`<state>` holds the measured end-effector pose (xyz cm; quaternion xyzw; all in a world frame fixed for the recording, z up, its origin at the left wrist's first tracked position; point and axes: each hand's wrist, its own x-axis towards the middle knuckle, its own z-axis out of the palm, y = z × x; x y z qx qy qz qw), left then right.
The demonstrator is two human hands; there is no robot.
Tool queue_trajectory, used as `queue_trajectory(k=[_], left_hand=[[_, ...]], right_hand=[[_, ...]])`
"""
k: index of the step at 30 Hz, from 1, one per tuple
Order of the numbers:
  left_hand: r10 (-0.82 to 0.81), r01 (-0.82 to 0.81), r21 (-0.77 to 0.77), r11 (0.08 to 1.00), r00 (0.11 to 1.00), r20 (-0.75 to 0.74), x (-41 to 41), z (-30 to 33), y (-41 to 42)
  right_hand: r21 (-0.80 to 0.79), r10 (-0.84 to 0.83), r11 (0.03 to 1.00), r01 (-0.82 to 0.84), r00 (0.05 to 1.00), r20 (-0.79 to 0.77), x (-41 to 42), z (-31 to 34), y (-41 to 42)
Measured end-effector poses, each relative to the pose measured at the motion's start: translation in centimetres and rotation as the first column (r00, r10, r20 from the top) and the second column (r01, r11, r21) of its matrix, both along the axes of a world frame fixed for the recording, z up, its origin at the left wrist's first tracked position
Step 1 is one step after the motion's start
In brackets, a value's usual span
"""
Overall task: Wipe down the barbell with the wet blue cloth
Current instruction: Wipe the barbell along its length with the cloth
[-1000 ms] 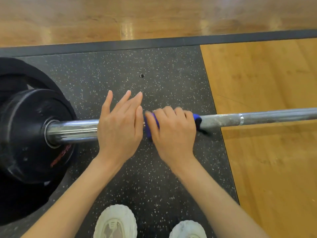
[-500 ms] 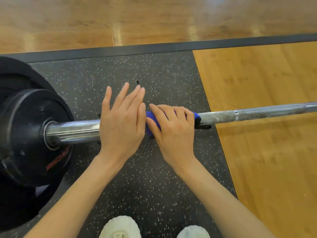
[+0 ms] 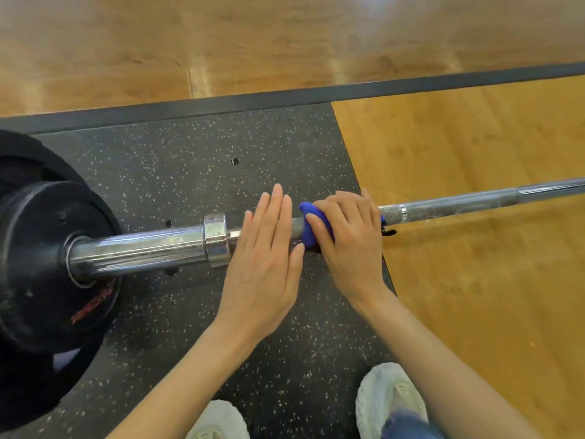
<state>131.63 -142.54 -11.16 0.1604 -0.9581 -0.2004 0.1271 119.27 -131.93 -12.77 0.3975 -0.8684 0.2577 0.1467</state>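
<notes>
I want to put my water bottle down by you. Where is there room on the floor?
Bare mat lies beyond the barbell, up to the dark strip. The wood floor right of the mat is open too. It is crowded by the weight plate, both hands and the shoes.

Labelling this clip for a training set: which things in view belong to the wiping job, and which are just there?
Part of the job:
- barbell
- blue cloth, wrapped on the bar
- right hand, gripping the cloth
- left hand, flat on the bar

Just there:
- weight plate
- rubber mat
- wooden floor
- white shoes
</notes>
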Motion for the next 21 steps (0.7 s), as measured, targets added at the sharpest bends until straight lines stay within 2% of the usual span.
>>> queue_trajectory(k=[3,8,12,13,17,19,21], left_hand=[[0.063,-0.058,-0.096,0.994,0.996,0.055,-0.5,-0.9,0.3],[0.107,-0.095,-0.168,0.981,0.992,0.063,-0.9,-1.7,0.7],[0.145,-0.128,-0.178,0.976,0.986,0.084,-1.1,-1.5,1.0],[0.147,-0.128,-0.174,0.976,0.984,0.097,-1.1,-1.4,1.0],[0.132,-0.103,-0.175,0.979,0.978,0.164,-0.8,-0.8,0.8],[0.128,-0.092,-0.179,0.980,0.972,0.199,-0.8,-0.6,0.9],[0.133,-0.096,-0.178,0.979,0.970,0.205,-0.9,-0.5,1.0]], right_hand=[[0.005,-0.015,1.000,0.015,0.999,0.040,0.1,-0.3,-0.3],[0.114,0.203,0.975,-0.191,0.973,-0.110,-2.4,-1.0,2.4],[0.036,0.011,0.999,-0.009,0.999,-0.041,-0.8,-1.6,1.5],[0.030,0.007,1.000,-0.006,1.000,-0.026,0.1,-1.7,0.5],[0.098,0.253,0.965,-0.242,0.958,-0.131,-2.5,-2.0,2.6],[0.074,0.174,0.983,-0.165,0.976,-0.133,-3.9,-2.1,4.6],[0.020,0.008,1.000,-0.007,0.999,-0.035,-2.0,-1.7,3.1]])
